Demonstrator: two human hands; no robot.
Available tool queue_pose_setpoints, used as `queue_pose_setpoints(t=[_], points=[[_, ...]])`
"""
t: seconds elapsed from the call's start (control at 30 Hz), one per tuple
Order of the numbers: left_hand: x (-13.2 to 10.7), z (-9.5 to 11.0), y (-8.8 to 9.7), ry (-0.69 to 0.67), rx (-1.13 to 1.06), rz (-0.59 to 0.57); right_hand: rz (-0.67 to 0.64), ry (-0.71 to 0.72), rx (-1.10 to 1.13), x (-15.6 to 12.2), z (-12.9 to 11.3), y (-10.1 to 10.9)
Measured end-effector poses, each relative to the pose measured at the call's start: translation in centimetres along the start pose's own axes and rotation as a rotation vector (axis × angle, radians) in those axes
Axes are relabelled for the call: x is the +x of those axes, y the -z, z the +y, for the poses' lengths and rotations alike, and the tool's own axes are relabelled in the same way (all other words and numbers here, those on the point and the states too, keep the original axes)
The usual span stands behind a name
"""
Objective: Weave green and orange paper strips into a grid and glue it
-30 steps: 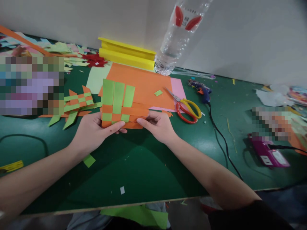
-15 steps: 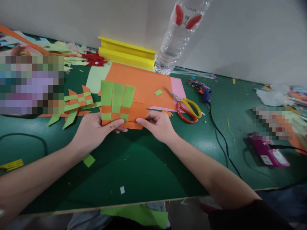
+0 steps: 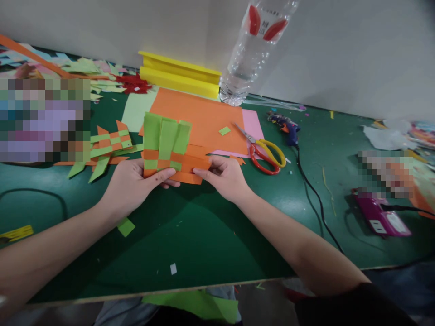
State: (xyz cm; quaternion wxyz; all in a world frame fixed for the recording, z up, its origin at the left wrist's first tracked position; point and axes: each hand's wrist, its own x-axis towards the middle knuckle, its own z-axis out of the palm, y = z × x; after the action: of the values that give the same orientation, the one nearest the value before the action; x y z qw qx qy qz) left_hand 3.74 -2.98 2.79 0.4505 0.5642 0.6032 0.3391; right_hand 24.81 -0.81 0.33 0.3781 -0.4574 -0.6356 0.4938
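Note:
A weave of green and orange paper strips [image 3: 165, 156] is held up between both hands over the green table. Its green strips fan upward, while the orange ones run out to the right. My left hand [image 3: 134, 183] pinches the lower left part, thumb in front and fingers behind. At the right, my right hand [image 3: 226, 177] is closed on the ends of the orange strips, some fingers hidden. Behind the weave lies an orange paper sheet [image 3: 200, 115]. A second woven piece [image 3: 110, 144] rests on the table to the left.
Open scissors [image 3: 267, 154] with red and yellow handles lie right of the weave. Beyond are a glue gun [image 3: 287, 129] with a black cord and a plastic bottle [image 3: 249, 59]. A yellow folded strip [image 3: 180, 77] stands by the wall; a magenta power socket [image 3: 380, 215] is at right.
The tops of the green strips have shifted slightly, tilting and bunching a little closer. Both hands keep nearly the same place and grip.

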Motion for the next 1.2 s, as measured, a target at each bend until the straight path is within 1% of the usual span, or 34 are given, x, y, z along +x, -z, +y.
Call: queue_pose_setpoints(t=[0.1,0.2,0.43,0.57,0.67,0.73,0.87,1.03,1.1,1.13,1.17,1.2], points=[[0.0,-0.1,0.0,0.009,0.005,0.005,-0.012,-0.003,0.051,0.0,0.0,-0.1],[-0.1,0.0,0.1,0.012,0.001,0.001,-0.007,-0.006,0.057,0.1,0.0,0.0],[-0.1,0.2,0.0,0.002,-0.001,0.023,0.014,0.013,-0.074,0.0,0.0,0.1],[0.0,-0.1,0.1,-0.007,0.009,0.018,0.011,0.018,-0.089,0.0,0.0,0.1],[0.0,-0.2,0.3,-0.01,0.017,0.004,0.008,0.021,-0.103,0.1,0.1,0.2],[0.0,-0.2,0.3,-0.007,0.01,-0.025,0.013,0.014,-0.127,0.1,0.1,0.2],[0.1,0.1,0.3,-0.008,-0.06,-0.08,0.011,0.023,-0.122,0.0,-0.1,0.3],[0.1,-0.6,0.4,-0.03,-0.086,-0.066,-0.019,0.027,-0.093,-0.1,-0.2,0.3],[0.1,-1.1,0.4,-0.038,-0.141,-0.032,-0.009,0.015,-0.117,-0.1,-0.3,0.4],[0.2,-1.3,0.4,-0.036,-0.169,-0.049,-0.006,0.009,-0.127,-0.1,-0.4,0.4],[0.3,-1.6,0.4,-0.045,-0.209,-0.034,-0.005,0.006,-0.133,-0.1,-0.4,0.4],[0.4,-1.8,0.4,-0.043,-0.252,-0.045,-0.008,0.007,-0.134,-0.1,-0.4,0.4]])
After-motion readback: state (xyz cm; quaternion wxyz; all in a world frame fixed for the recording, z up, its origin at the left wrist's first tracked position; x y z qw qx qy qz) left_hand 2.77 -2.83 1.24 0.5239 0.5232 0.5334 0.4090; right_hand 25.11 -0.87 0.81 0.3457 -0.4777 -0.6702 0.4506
